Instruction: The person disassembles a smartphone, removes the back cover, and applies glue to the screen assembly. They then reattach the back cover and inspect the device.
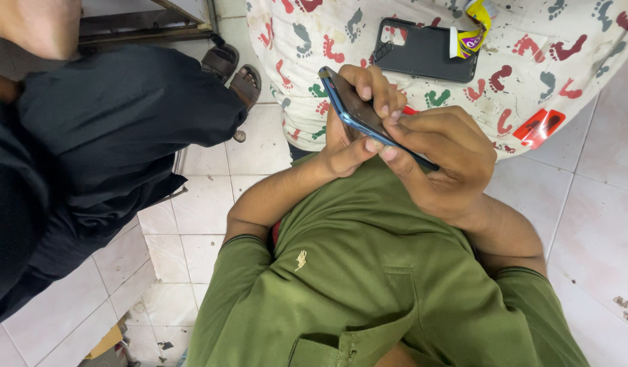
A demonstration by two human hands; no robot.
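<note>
While our left hand (351, 129) grips the blue phone (368, 119), our right hand (443, 160) clasps its lower end above the surface (565, 81).

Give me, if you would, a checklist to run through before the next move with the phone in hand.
1. Left hand grips the blue-edged phone: ok.
2. Right hand grips its other end: ok.
3. Its face free of damage: cannot tell, as it is tilted and mostly covered.
4. Black phone lies flat on the footprint cloth, back from the edge: ok.
5. Other person's dark-clothed leg is apart from both hands: ok.
</note>
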